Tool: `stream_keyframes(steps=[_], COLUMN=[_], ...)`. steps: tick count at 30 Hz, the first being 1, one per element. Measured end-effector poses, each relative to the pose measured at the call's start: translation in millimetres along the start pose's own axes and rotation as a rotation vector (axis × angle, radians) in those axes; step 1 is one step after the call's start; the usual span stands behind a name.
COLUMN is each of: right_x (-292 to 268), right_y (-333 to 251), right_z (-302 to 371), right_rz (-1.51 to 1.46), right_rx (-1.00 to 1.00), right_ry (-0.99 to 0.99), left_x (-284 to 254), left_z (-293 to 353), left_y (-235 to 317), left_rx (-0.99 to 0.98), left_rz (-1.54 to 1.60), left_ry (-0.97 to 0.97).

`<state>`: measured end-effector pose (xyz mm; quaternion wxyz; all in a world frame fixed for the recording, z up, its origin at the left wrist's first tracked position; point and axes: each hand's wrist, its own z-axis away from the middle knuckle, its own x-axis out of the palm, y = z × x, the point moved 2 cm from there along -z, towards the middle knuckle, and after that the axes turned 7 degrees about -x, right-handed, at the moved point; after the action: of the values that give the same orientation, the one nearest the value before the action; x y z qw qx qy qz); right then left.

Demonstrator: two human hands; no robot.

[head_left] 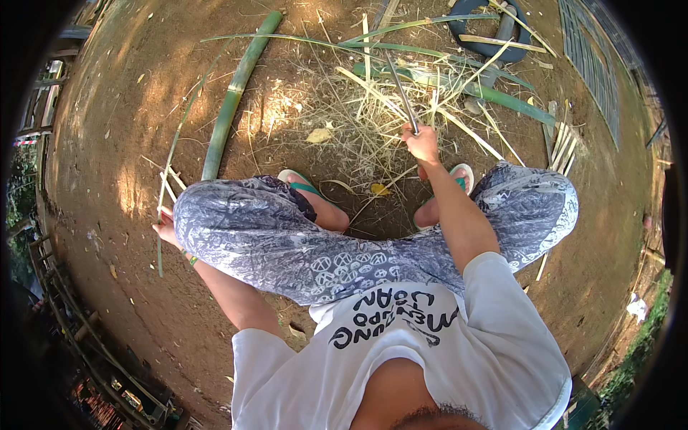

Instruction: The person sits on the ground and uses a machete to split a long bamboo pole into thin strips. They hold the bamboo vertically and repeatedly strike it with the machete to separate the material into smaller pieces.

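My right hand (423, 145) is closed around the handle of a long, narrow-bladed knife (401, 89), held between my feet with its blade pointing away from me. Beside my left knee, my left hand (167, 231) has its fingers closed on a long, thin bamboo strip (180, 127); the knee partly hides this hand. The strip curves far forward over the ground, and its near end hangs below the hand. Several short pale bamboo slats (170, 182) lie just beyond it. Under and around the blade spreads a heap of bamboo shavings (358, 107).
A green bamboo pole (240, 93) lies ahead on the left. Another green bamboo piece (502, 99) crosses the shavings at right, near a dark tire-like ring (466, 29). Pale slats (563, 150) lie beyond my right knee. A slatted bamboo panel (591, 61) stretches along the far right.
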<state>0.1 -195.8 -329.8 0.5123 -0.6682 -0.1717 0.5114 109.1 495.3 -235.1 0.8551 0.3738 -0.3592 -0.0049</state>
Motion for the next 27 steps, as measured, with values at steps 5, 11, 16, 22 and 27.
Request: stream_keyframes(steps=[5, 11, 16, 22, 27], right_x=[2.4, -20.0, -32.5, -24.2, 1.9], right_y=[13.7, 18.6, 33.5, -27.4, -69.1], right_z=[32.8, 23.2, -3.9, -64.7, -121.3], right_rz=[0.1, 0.19, 0.083, 0.052, 0.107], right_rx=[-0.195, -0.093, 0.036, -0.046, -0.132], right_ry=[0.172, 0.417, 0.511, 0.33, 0.134], left_x=[-79.0, -95.2, -90.4, -84.6, -80.3], left_z=[87.6, 172.1, 192.7, 197.7, 207.1], left_y=[-63.9, -119.8, -135.3, -145.4, -149.3], left_rx=[0.107, 0.127, 0.144, 0.196, 0.255], left_rz=[-0.456, -0.72, -0.806, -0.866, -0.928], left_ry=[0.182, 0.251, 0.236, 0.247, 0.264])
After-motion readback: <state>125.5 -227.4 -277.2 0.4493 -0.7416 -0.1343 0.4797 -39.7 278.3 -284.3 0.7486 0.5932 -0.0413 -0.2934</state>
